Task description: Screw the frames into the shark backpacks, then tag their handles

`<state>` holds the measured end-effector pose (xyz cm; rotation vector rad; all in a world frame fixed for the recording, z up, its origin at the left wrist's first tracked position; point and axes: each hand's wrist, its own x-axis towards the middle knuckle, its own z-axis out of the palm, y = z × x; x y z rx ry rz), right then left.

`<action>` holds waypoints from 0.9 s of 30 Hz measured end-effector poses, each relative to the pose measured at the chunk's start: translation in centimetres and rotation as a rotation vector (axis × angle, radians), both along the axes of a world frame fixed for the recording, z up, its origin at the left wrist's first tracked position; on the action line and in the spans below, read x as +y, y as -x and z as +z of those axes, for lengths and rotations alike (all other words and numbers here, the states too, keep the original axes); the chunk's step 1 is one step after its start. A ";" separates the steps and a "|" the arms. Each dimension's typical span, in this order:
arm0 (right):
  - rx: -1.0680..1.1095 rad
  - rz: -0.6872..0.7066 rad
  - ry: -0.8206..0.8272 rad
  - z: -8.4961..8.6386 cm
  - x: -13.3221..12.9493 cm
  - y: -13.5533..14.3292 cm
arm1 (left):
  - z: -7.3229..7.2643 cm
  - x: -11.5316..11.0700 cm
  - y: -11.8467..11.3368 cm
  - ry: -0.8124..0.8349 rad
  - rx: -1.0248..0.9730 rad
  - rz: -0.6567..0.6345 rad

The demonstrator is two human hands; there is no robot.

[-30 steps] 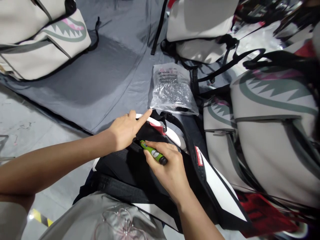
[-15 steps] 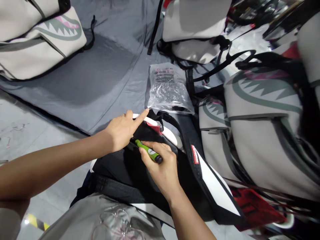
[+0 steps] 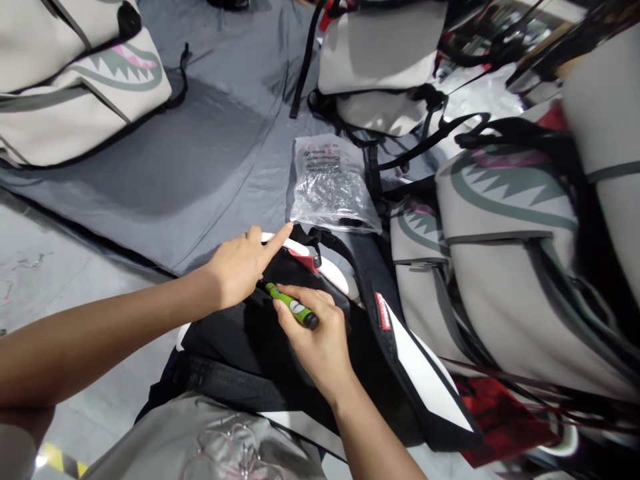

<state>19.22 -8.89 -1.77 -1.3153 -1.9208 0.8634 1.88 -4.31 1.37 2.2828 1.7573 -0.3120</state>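
Observation:
A black-and-white backpack (image 3: 425,373) lies in front of me against my body, its dark inner side facing up. My right hand (image 3: 315,327) is closed around a green marker pen (image 3: 287,303) with a black end. The marker's dark front end points left and meets the backpack beside my left hand; its very tip is hard to make out. My left hand (image 3: 243,267) grips the backpack's upper edge by the white trim, index finger stretched out along it and the other fingers partly hidden. A red tab (image 3: 303,260) shows on that edge.
Just beyond the backpack lies a clear plastic bag (image 3: 333,190) on the grey sheet (image 3: 215,133). Light grey backpacks with shark-mouth prints stand at the right (image 3: 505,280) and far left (image 3: 115,87). Another grey backpack (image 3: 383,53) with loose black straps is at the back.
The whole view has shifted slightly. Both hands keep their hold, and the marker stays at nearly the same place on the backpack.

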 end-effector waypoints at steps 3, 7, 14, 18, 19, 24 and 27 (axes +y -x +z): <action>-0.001 0.025 0.016 0.0 0.1 -0.1 | -0.1 0.0 0.0 -0.019 0.009 -0.009; 0.019 -0.002 0.037 0.0 0.1 -0.3 | -0.3 -0.2 0.1 -0.047 -0.010 -0.009; 0.024 0.008 0.090 -0.3 0.3 0.4 | -0.3 -0.3 0.1 -0.053 0.003 -0.012; 0.111 0.041 0.230 1.6 0.8 -0.3 | 0.0 -0.3 0.3 -0.023 -0.006 -0.010; 0.159 0.036 0.243 2.6 1.0 -0.9 | 0.0 -0.2 0.4 -0.010 -0.010 -0.011; 0.222 -0.272 -0.201 5.7 4.6 -6.1 | 0.0 -0.2 0.5 0.008 -0.030 -0.033; -0.439 -0.316 -0.182 3.5 9.6 -8.8 | -0.1 -0.2 0.5 -0.001 -0.009 -0.023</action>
